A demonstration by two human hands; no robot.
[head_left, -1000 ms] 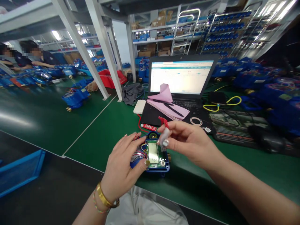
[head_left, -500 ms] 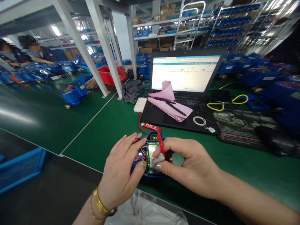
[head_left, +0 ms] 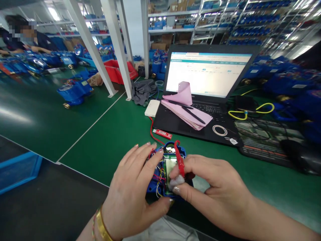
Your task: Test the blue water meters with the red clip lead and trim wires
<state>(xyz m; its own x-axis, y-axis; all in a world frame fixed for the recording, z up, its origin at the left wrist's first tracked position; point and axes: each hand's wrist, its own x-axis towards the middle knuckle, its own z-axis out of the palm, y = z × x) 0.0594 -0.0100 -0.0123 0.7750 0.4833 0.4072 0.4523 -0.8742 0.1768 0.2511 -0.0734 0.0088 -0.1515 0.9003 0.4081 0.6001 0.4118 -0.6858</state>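
Note:
In front of me on the bench lies a blue electronics housing [head_left: 184, 152] with a green circuit board, a pale display [head_left: 171, 164] and loose coloured wires [head_left: 160, 175]. My left hand [head_left: 140, 187] spans its left side, fingertips at the far part and thumb by the near edge. Between the thumb and fingers of my right hand [head_left: 213, 187] is the end of a red cable [head_left: 180, 162] with a greyish-white wrapped tip [head_left: 176, 182]. The tip is over or against the display; contact cannot be made out. My fingers hide part of the housing.
Behind the housing are a red-and-white tube-like packet [head_left: 162, 134], a white box [head_left: 152, 108] and a laptop [head_left: 190, 130] bearing pink papers [head_left: 185, 112] and pens. At right are a mouse [head_left: 299, 155] and several blue units [head_left: 288, 78]. Co-workers [head_left: 30, 36] sit far left.
My left thumb has shifted toward the near edge of the housing, showing more wires. Housing and hands appear slightly right and lower as the view moves. The right-hand pinch stays the same.

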